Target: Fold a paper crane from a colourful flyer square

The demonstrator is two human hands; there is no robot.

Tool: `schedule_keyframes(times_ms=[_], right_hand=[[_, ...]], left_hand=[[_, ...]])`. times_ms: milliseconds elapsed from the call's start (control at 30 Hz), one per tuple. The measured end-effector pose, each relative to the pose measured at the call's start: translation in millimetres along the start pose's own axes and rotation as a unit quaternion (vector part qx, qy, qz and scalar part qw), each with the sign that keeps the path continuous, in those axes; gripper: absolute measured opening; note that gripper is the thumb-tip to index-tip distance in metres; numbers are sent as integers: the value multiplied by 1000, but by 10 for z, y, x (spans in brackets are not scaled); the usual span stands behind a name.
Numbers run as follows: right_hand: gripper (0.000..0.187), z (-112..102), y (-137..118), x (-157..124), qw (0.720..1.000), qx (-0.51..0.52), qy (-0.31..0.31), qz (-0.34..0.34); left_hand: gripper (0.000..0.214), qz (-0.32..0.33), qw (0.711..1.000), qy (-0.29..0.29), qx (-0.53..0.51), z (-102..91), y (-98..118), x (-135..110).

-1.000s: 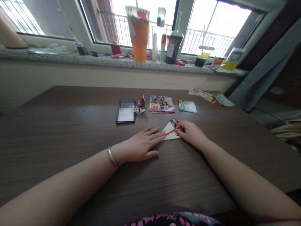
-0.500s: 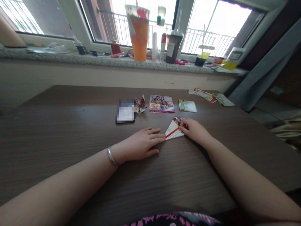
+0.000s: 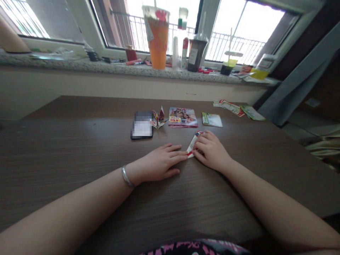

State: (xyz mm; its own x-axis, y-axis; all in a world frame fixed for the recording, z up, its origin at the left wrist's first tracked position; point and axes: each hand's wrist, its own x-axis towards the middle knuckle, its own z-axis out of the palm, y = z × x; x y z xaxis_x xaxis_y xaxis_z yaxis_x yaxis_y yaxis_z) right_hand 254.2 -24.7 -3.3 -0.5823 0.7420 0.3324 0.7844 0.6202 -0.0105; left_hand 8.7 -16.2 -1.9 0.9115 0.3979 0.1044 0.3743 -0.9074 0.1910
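Note:
A folded piece of printed paper, white with red and coloured print, lies on the brown table. My left hand rests flat with its fingers apart, and a fingertip touches the paper's near left corner. Over the paper's right part lies my right hand, its fingers slightly bent and pressing on the surface. Most of the paper is hidden beneath it. A silver bangle circles my left wrist.
Beyond my hands lie a phone, a folded paper crane, a stack of printed leaflets and a small card stack. More leaflets lie far right. Drink cups and bottles line the windowsill.
My right hand has slid left and nearer along the paper, from its right side towards my left fingertips, and now covers more of it. My left hand has stayed in place.

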Motion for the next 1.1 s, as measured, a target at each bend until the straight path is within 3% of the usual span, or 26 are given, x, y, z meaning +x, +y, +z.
schedule_keyframes(times_ms=[300,1100], right_hand=[[12,97,27,52,993,118,-15,23],[9,166,102,83,994,107,-14,24]], left_hand=[[52,14,1000,22,4,26,-21,6],[41,10,999,43,-6,-14,27,33]])
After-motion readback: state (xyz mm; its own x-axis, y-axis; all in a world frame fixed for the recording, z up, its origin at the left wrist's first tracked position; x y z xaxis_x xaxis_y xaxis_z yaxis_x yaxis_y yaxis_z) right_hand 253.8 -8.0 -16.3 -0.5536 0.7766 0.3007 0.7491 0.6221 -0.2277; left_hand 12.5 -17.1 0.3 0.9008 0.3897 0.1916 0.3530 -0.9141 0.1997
